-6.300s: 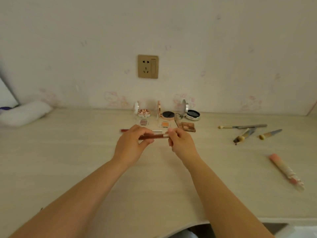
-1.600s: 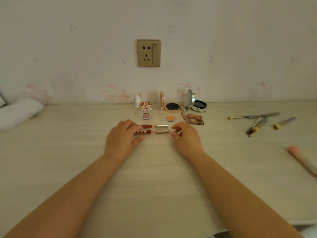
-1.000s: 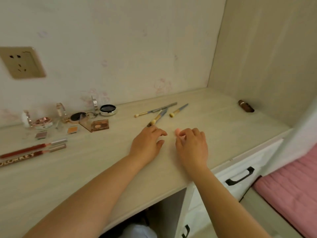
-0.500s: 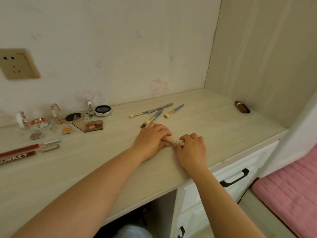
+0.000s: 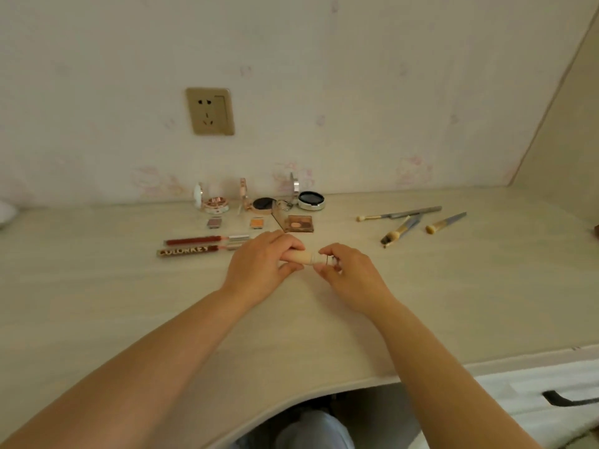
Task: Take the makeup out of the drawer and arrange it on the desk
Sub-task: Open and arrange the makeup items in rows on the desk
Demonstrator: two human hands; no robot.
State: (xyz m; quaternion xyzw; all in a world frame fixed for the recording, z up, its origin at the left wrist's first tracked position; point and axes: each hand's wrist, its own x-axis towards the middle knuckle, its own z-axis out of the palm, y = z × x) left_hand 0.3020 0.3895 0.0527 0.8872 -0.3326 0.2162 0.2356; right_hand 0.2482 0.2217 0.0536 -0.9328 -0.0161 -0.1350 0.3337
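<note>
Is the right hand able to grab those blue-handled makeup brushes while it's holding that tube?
Probably not yet: the right hand pinches the cap end of the beige tube. The blue-handled brushes lie unblocked on its side of the pale wooden desk.

Surface (image 5: pixel 97 303): pale wood-grain laminate, matt, fine streaks along its length. Tube (image 5: pixel 303 257) held between the left grip (image 5: pixel 262 265) and the right grip (image 5: pixel 348 273): smooth beige plastic, soft sheen. Two lip glosses (image 5: pixel 194 246) left of the left grip: glossy clear barrels, brushed silver metallic caps. Compacts (image 5: pixel 311 200) beyond both grips: polished metallic rims, one with a black matt inset. Brushes (image 5: pixel 402 226) right of the right grip: satin grey handles, pale bristles. Wall socket (image 5: pixel 210 111): glossy gold-tone plastic. Wall: matt.
</note>
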